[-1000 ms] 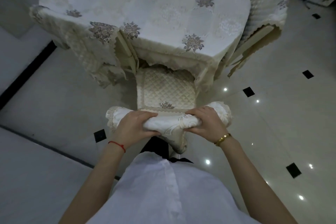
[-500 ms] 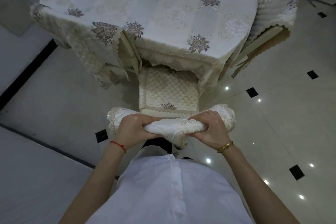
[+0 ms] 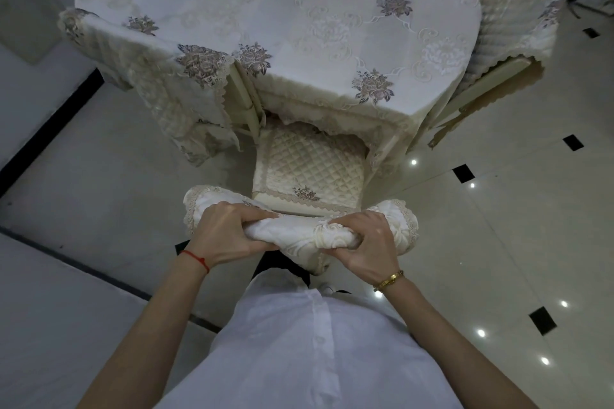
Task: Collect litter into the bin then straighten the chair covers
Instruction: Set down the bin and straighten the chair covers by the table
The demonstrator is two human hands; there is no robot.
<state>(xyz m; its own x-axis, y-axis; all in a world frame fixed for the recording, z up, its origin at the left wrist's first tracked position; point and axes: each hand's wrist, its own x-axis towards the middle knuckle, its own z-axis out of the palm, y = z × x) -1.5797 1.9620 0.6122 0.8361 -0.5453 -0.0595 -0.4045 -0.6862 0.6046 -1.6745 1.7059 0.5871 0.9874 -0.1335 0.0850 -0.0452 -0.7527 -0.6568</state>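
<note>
Essentially unchanged: left hand (image 3: 229,236) and right hand (image 3: 363,242) keep gripping the backrest cover (image 3: 299,236), bunched between them; straightening remains unfinished.

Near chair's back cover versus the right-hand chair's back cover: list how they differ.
The near chair's back cover is bunched and creased along the top, gripped by the left hand and right hand; the right-hand chair's back cover hangs smooth and untouched. The near one shows raised scroll embroidery, the right one ribbed quilting. Both are cream with scalloped trim.
</note>
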